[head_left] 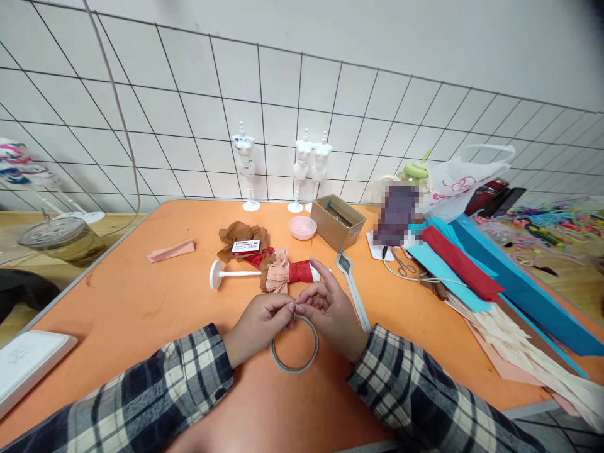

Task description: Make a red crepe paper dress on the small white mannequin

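My left hand (pixel 258 322) and my right hand (pixel 330 309) meet over the orange table (pixel 141 302), both pinching the top edge of a thin ring of tape (pixel 295 352) that lies just in front of me. Their fingertips touch at the ring's far rim. Right behind my hands a small mannequin (pixel 268 272) lies on its side, dressed in a pink and red crepe-paper skirt, its white stand pointing left. Both sleeves are plaid.
Brown crumpled paper with a small box (pixel 244 242), a pink strip (pixel 172 250), a pink bowl (pixel 302 227), a cardboard box (pixel 338 221), a ruler (pixel 353 289), scissors (pixel 401 263) and stacked crepe sheets (pixel 467 267) lie around. Three white mannequins (pixel 302 167) stand against the wire grid.
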`<state>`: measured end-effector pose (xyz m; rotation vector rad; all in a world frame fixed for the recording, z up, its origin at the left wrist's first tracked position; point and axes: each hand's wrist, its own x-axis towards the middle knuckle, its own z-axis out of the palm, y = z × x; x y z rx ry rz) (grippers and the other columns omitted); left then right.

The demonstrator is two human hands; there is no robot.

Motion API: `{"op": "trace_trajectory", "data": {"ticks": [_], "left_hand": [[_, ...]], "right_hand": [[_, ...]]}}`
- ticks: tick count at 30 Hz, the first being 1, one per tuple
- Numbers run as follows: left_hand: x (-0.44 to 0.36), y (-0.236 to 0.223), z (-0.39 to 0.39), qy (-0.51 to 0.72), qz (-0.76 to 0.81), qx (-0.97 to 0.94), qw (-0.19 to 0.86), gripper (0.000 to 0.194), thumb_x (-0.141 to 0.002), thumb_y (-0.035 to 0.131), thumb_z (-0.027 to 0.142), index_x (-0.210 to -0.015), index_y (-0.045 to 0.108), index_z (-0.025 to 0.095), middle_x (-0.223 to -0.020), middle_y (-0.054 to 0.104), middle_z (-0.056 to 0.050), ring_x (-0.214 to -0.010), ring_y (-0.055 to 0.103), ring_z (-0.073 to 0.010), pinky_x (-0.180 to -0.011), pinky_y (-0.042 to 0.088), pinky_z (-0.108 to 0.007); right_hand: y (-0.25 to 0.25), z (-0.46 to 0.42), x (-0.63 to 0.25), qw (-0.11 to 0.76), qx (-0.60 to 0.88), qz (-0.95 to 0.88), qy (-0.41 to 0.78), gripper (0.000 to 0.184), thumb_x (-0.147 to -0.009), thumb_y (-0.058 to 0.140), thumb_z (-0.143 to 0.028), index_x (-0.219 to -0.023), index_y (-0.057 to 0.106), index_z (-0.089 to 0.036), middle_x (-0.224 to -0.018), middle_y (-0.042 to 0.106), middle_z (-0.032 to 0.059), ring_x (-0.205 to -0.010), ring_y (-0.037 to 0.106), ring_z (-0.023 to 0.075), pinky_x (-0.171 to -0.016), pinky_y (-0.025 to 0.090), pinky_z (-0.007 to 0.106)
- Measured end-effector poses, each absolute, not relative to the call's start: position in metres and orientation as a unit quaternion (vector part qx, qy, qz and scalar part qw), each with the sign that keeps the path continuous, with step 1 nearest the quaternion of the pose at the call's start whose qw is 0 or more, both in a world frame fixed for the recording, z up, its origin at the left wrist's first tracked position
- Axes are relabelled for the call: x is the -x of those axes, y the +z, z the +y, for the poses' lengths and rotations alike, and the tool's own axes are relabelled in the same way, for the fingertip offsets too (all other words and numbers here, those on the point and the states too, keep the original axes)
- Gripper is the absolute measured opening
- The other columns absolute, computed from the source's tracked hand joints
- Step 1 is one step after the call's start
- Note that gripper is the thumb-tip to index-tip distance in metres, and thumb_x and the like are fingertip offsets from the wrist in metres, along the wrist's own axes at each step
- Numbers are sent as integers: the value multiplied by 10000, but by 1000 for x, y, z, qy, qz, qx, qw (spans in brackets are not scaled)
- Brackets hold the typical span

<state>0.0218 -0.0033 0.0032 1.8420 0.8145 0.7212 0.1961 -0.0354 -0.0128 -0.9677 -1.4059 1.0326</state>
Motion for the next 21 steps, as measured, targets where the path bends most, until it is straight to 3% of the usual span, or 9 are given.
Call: {"op": "trace_trajectory", "data": {"ticks": [5, 9, 13, 18, 21], "left_hand": [[-19, 0, -4, 291, 340, -743, 497, 463, -964, 440, 489, -873, 710, 123, -615, 608, -16, -547, 542, -128, -548, 424, -223], [-17, -1, 0, 286, 323, -789, 437, 440, -967, 456, 456, -859, 732, 131, -641, 637, -26, -551, 537, -125, -550, 412, -220], [-15, -1, 5, 283, 317, -806, 411, 428, -980, 429, 419, -877, 735, 138, -635, 645, -26, -547, 544, -126, -553, 410, -218], [-13, -2, 6, 285, 312, -820, 386, 392, -975, 433, 365, -864, 737, 143, -631, 657, -30, -584, 578, -139, -594, 431, -225], [-12, -4, 7, 286, 308, -822, 385, 368, -972, 447, 352, -888, 745, 153, -701, 711, -48, -628, 620, -149, -624, 452, -229]], "right_hand": [[11, -21, -215, 563, 461, -615, 304, 718, -860, 666, -295, -1502, 347, -255, -835, 723, 20, -700, 675, 154, -650, 570, 289], [44, 19, -248, 575, 523, -616, 125, 605, -883, 619, -308, -1451, 424, -230, -940, 755, 61, -813, 719, 195, -657, 572, 304], [62, 65, -277, 473, 589, -653, -55, 474, -922, 538, -251, -1395, 501, -230, -1011, 762, 50, -909, 711, 210, -793, 552, 346], [62, 100, -291, 307, 676, -646, -176, 482, -954, 454, -200, -1435, 491, -211, -1002, 757, 101, -922, 664, 265, -689, 481, 325], [57, 107, -295, 269, 686, -646, -200, 485, -948, 428, -164, -1424, 506, -222, -999, 739, 119, -940, 628, 270, -644, 436, 306]]}}
